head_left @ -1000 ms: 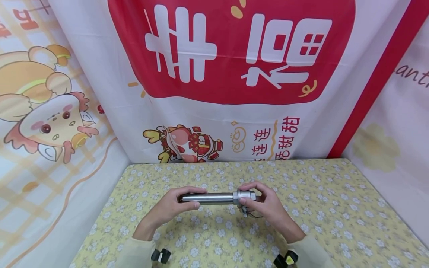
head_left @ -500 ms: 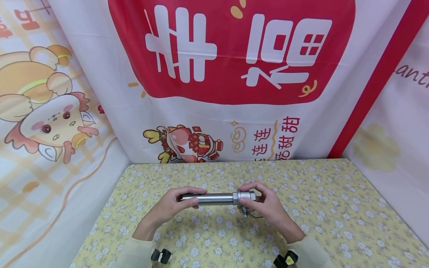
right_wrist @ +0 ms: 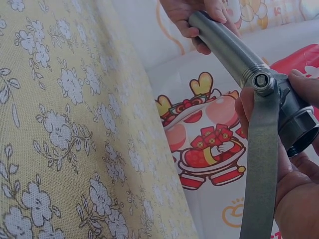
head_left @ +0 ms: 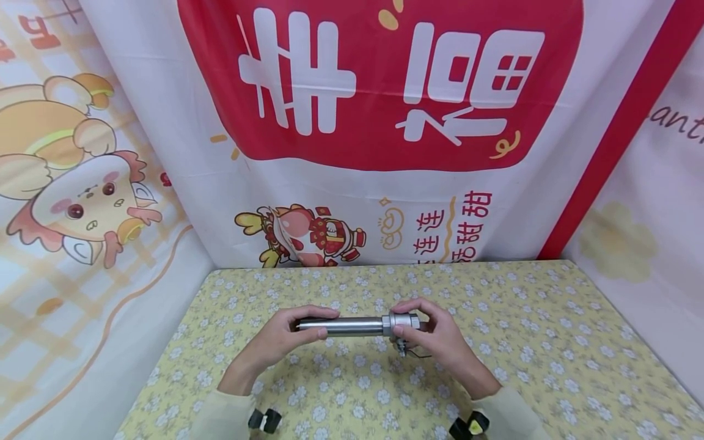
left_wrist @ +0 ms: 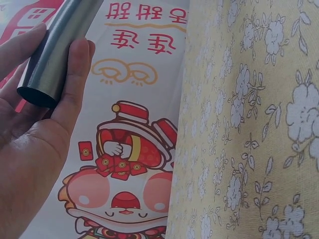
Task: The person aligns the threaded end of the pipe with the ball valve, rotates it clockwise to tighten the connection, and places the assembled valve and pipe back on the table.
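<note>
A smooth steel pipe lies level between the hands, above the table. My left hand grips its left end, thumb on the near side and fingers on the far side. The pipe's hollow end shows by the palm in the left wrist view. At the pipe's other end is a metal ball valve, held by my right hand with thumb and fingers round its body. In the right wrist view, some thread shows where pipe and valve meet. A flat lever handle extends from the valve.
A yellow flowered cloth covers the table below the hands. White printed curtains hang at the back and both sides. Black bands show at the sleeves.
My left thumb shifts slightly on the pipe. Otherwise the hands, pipe and valve keep about the same place.
</note>
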A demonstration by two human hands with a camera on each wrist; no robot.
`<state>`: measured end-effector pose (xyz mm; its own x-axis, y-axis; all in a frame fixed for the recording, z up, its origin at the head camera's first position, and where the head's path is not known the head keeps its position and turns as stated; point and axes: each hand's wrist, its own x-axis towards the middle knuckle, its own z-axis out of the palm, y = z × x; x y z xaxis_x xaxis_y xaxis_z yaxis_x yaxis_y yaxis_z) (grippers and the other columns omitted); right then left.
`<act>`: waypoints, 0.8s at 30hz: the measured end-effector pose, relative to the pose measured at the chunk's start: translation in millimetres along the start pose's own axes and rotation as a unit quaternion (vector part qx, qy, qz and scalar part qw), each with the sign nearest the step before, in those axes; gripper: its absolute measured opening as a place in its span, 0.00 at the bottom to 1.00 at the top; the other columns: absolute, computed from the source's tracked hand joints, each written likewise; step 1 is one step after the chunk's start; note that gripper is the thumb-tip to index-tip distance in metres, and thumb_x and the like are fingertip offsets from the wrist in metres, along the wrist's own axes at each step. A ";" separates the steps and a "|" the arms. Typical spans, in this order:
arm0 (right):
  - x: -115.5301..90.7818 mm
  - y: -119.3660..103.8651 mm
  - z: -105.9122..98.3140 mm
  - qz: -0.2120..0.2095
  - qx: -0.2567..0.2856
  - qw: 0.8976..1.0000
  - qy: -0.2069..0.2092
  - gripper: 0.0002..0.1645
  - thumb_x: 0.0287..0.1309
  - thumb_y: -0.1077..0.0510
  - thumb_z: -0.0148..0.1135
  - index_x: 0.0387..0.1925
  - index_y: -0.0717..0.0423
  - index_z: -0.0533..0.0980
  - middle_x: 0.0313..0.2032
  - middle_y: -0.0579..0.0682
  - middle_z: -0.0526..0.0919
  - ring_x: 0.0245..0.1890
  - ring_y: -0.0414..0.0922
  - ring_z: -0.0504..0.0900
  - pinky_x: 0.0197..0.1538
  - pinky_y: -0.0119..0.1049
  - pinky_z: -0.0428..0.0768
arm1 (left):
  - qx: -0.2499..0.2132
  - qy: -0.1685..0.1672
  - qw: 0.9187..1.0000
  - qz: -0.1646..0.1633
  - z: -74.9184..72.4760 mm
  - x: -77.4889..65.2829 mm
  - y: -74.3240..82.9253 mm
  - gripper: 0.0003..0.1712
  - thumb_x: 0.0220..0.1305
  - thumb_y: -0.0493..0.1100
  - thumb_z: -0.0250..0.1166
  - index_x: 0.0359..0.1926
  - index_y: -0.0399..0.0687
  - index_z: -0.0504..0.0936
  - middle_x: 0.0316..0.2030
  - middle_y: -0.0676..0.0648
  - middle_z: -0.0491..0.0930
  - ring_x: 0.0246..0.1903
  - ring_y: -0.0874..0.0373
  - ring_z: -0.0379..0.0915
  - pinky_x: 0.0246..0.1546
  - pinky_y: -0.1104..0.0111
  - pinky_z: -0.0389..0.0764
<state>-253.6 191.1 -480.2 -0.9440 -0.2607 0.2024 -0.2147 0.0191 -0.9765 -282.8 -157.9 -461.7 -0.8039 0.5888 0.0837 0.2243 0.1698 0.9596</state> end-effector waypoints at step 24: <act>0.6 -0.2 1.5 0.012 -0.002 1.000 0.005 0.21 0.69 0.62 0.75 0.60 0.62 0.82 0.68 0.67 0.76 0.37 0.48 0.93 0.39 0.42 0.93 | -0.016 -0.013 1.000 0.014 0.4 0.5 -1.8 0.26 0.76 0.38 0.70 0.71 0.42 0.82 0.72 0.32 0.77 0.56 0.50 0.84 0.53 0.64 0.89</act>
<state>-253.7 189.5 -480.0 -0.9514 -0.2509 0.1788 -0.1921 0.0295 -0.9809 -283.4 -157.5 -463.5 -0.7830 0.6133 0.1039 0.2285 0.1283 0.9650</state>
